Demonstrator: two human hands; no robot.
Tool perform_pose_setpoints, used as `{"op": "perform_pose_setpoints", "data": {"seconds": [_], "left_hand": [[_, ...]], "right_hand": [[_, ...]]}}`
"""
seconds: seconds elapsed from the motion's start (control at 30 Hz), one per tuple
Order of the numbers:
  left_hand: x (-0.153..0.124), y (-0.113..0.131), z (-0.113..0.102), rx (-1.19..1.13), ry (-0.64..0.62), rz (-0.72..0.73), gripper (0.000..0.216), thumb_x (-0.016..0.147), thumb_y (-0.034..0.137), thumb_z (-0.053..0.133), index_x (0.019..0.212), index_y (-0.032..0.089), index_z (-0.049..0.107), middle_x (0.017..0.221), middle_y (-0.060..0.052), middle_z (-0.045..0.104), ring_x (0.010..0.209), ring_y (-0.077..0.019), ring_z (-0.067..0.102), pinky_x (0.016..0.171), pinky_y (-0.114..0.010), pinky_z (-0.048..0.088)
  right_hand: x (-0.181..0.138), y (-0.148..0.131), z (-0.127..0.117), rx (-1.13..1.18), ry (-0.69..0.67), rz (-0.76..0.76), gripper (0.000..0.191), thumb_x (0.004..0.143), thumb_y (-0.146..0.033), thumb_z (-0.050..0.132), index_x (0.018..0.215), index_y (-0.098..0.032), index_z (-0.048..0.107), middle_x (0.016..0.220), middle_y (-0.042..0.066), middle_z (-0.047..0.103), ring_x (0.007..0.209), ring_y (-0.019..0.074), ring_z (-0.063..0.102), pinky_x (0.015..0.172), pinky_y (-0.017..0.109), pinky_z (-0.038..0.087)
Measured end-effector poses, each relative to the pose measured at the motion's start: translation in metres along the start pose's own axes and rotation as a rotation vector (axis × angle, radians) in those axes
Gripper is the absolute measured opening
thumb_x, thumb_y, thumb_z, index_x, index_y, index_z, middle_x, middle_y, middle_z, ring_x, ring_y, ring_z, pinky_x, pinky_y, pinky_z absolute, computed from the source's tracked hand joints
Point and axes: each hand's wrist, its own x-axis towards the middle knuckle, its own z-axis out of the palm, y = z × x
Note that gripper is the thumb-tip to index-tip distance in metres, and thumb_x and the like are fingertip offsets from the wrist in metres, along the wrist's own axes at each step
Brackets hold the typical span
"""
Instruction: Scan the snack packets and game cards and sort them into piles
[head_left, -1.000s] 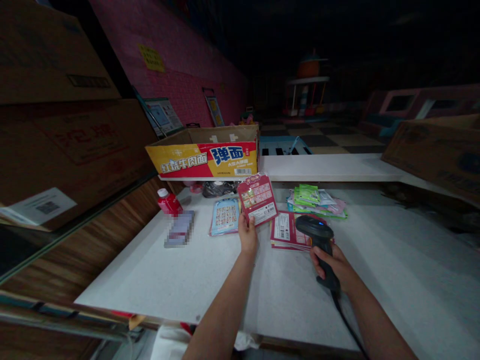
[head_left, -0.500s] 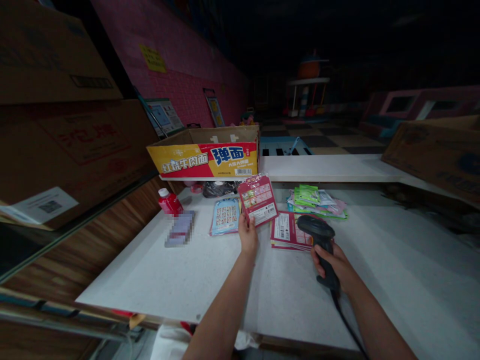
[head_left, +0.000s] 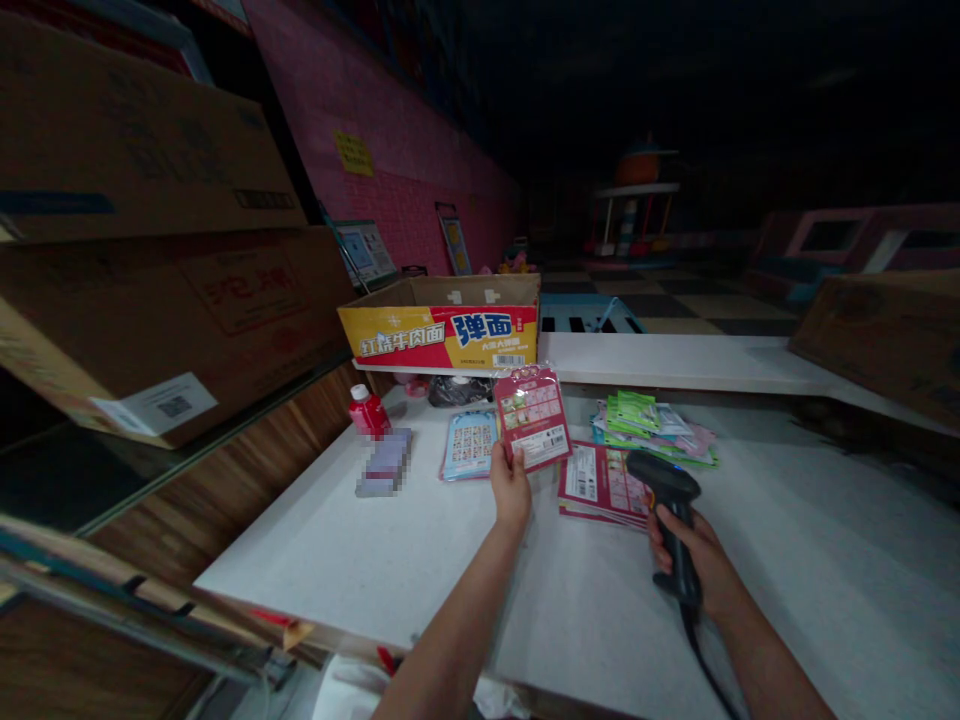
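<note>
My left hand (head_left: 511, 488) grips the lower edge of a dark red packet in clear plastic (head_left: 534, 415), held upright with its printed back and barcode toward me. In my right hand (head_left: 694, 545) is a black barcode scanner (head_left: 670, 490), its head pointing left and a small blue light showing on top. Its cable runs down toward the front edge. Just left of the scanner lies a stack of similar red packets (head_left: 592, 480). Behind my left hand rests a light blue packet (head_left: 469, 447), partly covered by the held one.
Green and pastel sachets (head_left: 637, 415) are piled at the back right. A red bottle (head_left: 369, 412) and a blurred purple-grey object (head_left: 386, 463) stand at left. A noodle carton (head_left: 442, 340) sits on the raised shelf (head_left: 675, 360); large cardboard boxes (head_left: 262, 320) are stacked left.
The whole view has shifted, so things appear further right and slightly lower. A blue light now shows on the scanner. Both hands keep their holds.
</note>
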Motion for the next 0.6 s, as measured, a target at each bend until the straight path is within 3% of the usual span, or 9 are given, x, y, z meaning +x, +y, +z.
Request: {"op": "perform_pose_setpoints", "data": {"seconds": [0.17,0.37,0.5,0.6], "left_hand": [[0.019,0.007,-0.039,0.157,0.128,0.026,0.014,0.088,0.035,0.052,0.090,0.021,0.052,0.086,-0.003,0.063,0.080,-0.0197,0.060,0.075,-0.032,0.048],[0.049,-0.002,-0.088,0.530,0.189,-0.152,0.014,0.081,0.021,0.053,0.094,0.020,0.057,0.085,-0.008,0.067,0.082,-0.0251,0.064,0.074,-0.035,0.048],[0.061,-0.002,-0.100,0.895,0.145,-0.265,0.027,0.084,0.023,0.053,0.108,0.018,0.063,0.094,-0.016,0.068,0.094,-0.0338,0.063,0.080,-0.045,0.046],[0.062,0.003,-0.103,1.069,0.100,-0.205,0.035,0.086,0.027,0.051,0.116,0.015,0.065,0.102,-0.020,0.066,0.102,-0.0364,0.059,0.086,-0.049,0.043]], "right_hand": [[0.000,0.002,-0.002,0.011,0.000,0.003,0.042,0.066,-0.051,0.084,0.080,-0.020,0.060,0.054,-0.005,0.057,0.037,0.0074,0.046,0.033,0.018,0.037],[0.001,0.002,-0.003,0.036,-0.001,-0.001,0.041,0.065,-0.049,0.085,0.083,-0.020,0.062,0.055,-0.004,0.057,0.036,0.0083,0.046,0.032,0.019,0.037],[0.001,0.003,-0.004,0.049,0.000,0.003,0.038,0.067,-0.048,0.084,0.082,-0.021,0.062,0.055,-0.004,0.057,0.037,0.0084,0.046,0.032,0.019,0.037],[0.001,0.004,-0.006,0.055,0.001,0.007,0.037,0.068,-0.047,0.084,0.085,-0.020,0.064,0.056,-0.003,0.057,0.037,0.0090,0.046,0.032,0.020,0.038]]}}
